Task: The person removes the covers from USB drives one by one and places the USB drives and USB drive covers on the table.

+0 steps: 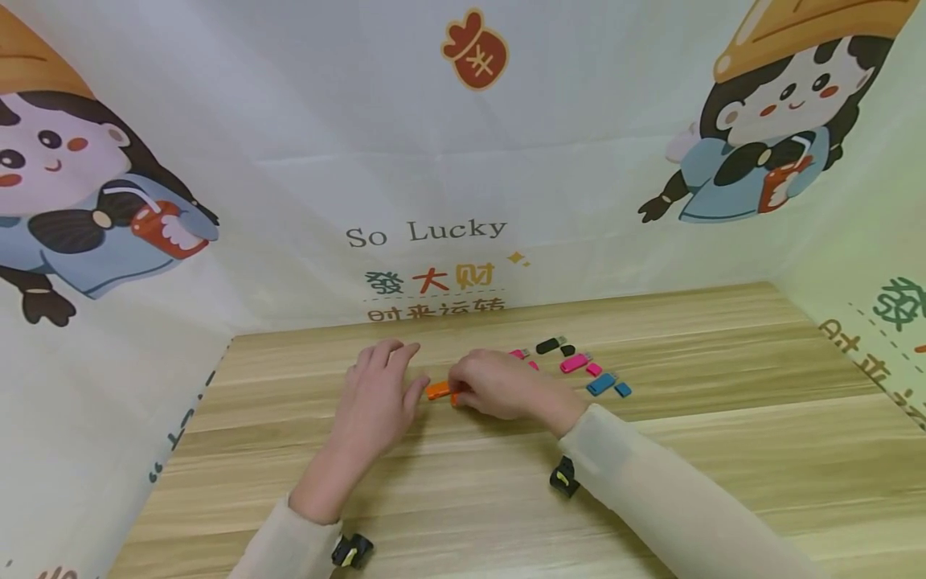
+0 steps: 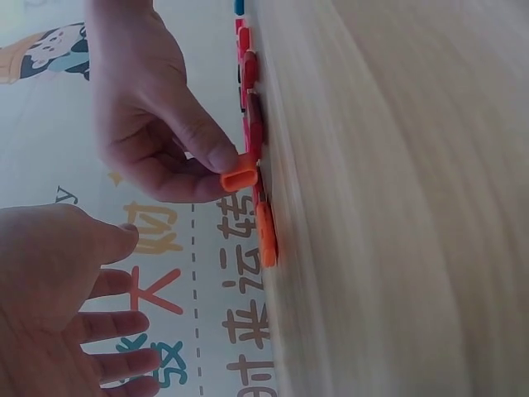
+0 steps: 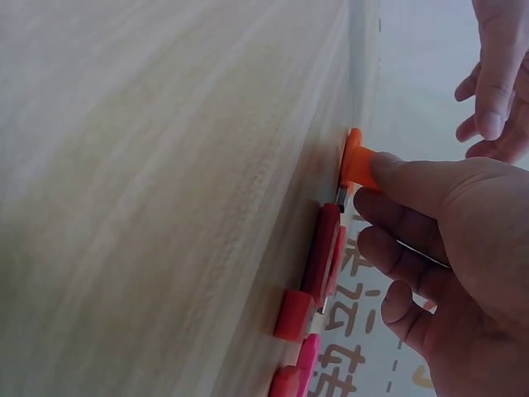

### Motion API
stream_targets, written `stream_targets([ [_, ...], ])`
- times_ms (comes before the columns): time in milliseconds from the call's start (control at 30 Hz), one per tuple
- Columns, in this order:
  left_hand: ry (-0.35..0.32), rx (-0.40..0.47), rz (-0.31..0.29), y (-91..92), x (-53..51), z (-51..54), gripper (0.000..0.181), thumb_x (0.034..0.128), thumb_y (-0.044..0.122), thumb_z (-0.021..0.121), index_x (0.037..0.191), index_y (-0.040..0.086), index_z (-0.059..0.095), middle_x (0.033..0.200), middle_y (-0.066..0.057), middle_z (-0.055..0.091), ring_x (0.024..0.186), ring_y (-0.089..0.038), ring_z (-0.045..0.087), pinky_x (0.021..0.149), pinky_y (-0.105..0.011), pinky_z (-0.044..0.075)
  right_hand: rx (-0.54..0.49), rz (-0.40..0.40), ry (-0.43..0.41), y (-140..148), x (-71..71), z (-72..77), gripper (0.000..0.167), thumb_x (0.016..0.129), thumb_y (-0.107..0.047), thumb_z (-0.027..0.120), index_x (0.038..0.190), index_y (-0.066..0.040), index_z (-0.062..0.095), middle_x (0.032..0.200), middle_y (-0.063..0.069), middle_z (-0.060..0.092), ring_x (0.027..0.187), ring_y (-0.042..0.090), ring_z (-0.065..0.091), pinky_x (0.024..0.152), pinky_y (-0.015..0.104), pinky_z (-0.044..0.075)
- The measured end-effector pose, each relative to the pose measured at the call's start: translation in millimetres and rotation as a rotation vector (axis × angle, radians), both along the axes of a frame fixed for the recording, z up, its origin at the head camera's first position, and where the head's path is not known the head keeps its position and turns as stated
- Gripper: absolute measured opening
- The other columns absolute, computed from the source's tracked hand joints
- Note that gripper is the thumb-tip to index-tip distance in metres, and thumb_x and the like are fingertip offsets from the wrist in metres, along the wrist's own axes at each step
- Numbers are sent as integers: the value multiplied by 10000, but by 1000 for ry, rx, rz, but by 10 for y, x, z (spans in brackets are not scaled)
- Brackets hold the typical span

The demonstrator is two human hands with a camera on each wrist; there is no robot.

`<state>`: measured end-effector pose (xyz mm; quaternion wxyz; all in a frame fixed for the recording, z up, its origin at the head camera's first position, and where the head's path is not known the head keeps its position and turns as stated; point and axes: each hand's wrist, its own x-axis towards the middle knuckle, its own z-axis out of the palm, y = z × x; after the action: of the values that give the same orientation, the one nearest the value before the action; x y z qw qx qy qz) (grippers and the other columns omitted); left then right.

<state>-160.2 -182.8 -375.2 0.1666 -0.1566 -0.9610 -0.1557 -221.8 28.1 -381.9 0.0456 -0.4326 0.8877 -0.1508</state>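
My right hand (image 1: 499, 384) pinches an orange USB stick cap (image 2: 238, 174) between thumb and finger, its hollow end facing the left wrist camera. Just left of it, the orange USB stick (image 1: 437, 391) lies on the wooden table with its plug bare. My left hand (image 1: 372, 394) hovers beside the stick's left end, fingers loosely extended and holding nothing. Close to the right hand in the right wrist view are a red USB stick (image 3: 322, 252) and its red cap (image 3: 295, 314); in the head view the right hand hides them.
Further right lie a black USB stick (image 1: 547, 346), a pink one (image 1: 575, 363) and a blue one (image 1: 601, 383), each with its cap beside it. Another pink stick (image 1: 518, 354) is partly covered by the right hand. Printed cloth walls (image 1: 304, 201) border the table (image 1: 463, 498).
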Motion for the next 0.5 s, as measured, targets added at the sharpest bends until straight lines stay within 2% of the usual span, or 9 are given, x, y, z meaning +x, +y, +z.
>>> stream_targets([
  [500,-4,-6,6,-16,13,-4,464,1039,262,711,1423,17,623,1413,-194,577,1308,-436,513,1020,-605,462,28,-5,0,-24,-37,-89,109,1036,-188,720,961,-141,784,923,-60,737,876,149,678,896,370,573],
])
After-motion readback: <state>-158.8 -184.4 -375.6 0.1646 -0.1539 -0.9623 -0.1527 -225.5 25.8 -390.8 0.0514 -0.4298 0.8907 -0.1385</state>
